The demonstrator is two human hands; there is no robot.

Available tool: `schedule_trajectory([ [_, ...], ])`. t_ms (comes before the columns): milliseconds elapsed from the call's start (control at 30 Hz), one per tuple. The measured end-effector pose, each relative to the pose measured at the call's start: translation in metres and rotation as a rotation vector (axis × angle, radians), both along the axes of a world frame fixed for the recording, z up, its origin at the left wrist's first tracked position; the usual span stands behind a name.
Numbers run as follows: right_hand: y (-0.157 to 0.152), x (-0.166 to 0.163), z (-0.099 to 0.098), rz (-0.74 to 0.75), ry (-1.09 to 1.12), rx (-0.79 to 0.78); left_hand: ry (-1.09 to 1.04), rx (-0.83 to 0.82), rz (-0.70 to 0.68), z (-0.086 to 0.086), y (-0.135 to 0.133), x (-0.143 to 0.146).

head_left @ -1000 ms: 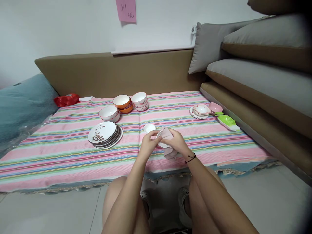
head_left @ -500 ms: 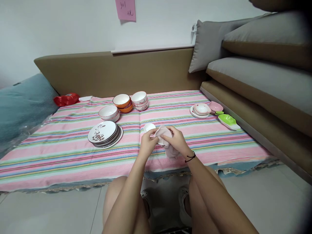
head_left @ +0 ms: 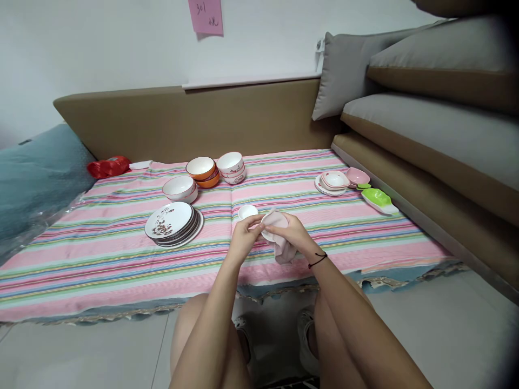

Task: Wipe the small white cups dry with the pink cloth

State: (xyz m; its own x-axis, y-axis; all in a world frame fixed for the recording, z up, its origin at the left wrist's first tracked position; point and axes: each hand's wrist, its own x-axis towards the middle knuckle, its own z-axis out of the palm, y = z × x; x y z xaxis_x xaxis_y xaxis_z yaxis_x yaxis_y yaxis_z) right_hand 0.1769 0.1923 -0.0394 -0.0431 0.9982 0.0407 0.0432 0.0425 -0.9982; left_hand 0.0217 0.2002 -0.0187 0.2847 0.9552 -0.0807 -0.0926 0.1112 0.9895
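Between my hands is a small white dish [head_left: 267, 235], mostly covered by a pale pink cloth [head_left: 285, 251]. My left hand [head_left: 246, 236] is closed on the dish's left edge, thumb on top. With my right hand [head_left: 292, 231] I pinch the cloth against the dish, and the cloth's loose end hangs below the fingers. Just behind my left hand, another small white dish [head_left: 247, 211] rests on the striped cloth [head_left: 121, 270]. A stack of plates [head_left: 170, 220] with a brown flower pattern lies to the left.
White bowls [head_left: 180, 188], orange bowls [head_left: 201, 169] and more white bowls [head_left: 231, 164] stand stacked at the back. On the right are a white dish on plates [head_left: 334, 180], a pink bowl [head_left: 357, 176] and a green dish [head_left: 378, 199]. Stacked cushions [head_left: 430, 116] border the right side.
The pink cloth has shifted over the dish as my right hand moves slightly, and the dish is tilted a little differently. The whole view has drifted slightly.
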Motion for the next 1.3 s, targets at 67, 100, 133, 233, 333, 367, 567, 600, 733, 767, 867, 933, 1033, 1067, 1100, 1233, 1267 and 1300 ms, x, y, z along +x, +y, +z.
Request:
schedule_trajectory([
  [67,0.001,0.0,-0.001,0.01,0.022,-0.008,0.03,0.02,-0.044,0.001,0.0,-0.001],
  [100,0.002,0.0,-0.002,0.006,0.022,-0.011,0.039,0.029,-0.06,0.001,0.0,-0.002],
  [133,0.002,0.0,-0.003,0.0,0.021,-0.013,0.043,0.035,-0.072,0.001,0.001,-0.002],
  [233,0.003,0.001,-0.005,-0.009,0.023,-0.023,0.032,0.025,-0.089,0.003,0.001,-0.003],
  [333,0.002,0.001,-0.003,-0.002,0.045,-0.029,0.015,-0.005,-0.093,0.004,0.002,-0.004],
  [367,0.001,0.001,-0.002,0.004,0.056,-0.028,0.011,-0.011,-0.096,0.005,0.001,-0.005],
  [567,-0.001,0.001,0.001,0.03,0.092,-0.023,0.038,0.008,-0.12,0.006,0.002,-0.007],
  [600,-0.001,0.002,0.001,0.043,0.09,-0.022,0.051,0.017,-0.117,0.006,0.002,-0.007],
  [733,-0.001,0.003,0.0,0.102,0.093,-0.023,0.095,0.048,-0.096,0.007,0.002,-0.008],
  [767,-0.001,0.003,-0.001,0.087,0.089,-0.031,0.101,0.056,-0.097,0.007,0.001,-0.008],
  [867,0.001,0.001,-0.003,0.01,0.073,-0.053,0.099,0.069,-0.094,0.007,0.0,-0.006],
  [933,0.001,0.0,-0.004,-0.011,0.075,-0.052,0.081,0.055,-0.08,0.006,0.001,-0.004],
  [1033,0.002,-0.002,-0.006,-0.02,0.097,-0.053,0.045,0.016,-0.05,0.005,0.001,-0.004],
  [1067,0.002,-0.002,-0.007,-0.024,0.103,-0.054,0.034,0.005,-0.041,0.005,0.002,-0.004],
  [1100,0.003,-0.002,-0.007,-0.028,0.108,-0.055,0.021,-0.006,-0.036,0.005,0.002,-0.004],
  [1233,0.003,-0.002,-0.008,-0.046,0.124,-0.058,-0.024,-0.048,-0.059,0.008,0.001,-0.005],
  [1267,0.003,-0.002,-0.009,-0.052,0.127,-0.058,-0.021,-0.052,-0.061,0.008,0.001,-0.004],
  [1300,0.003,-0.002,-0.009,-0.056,0.124,-0.056,-0.007,-0.047,-0.059,0.008,0.0,-0.004],
])
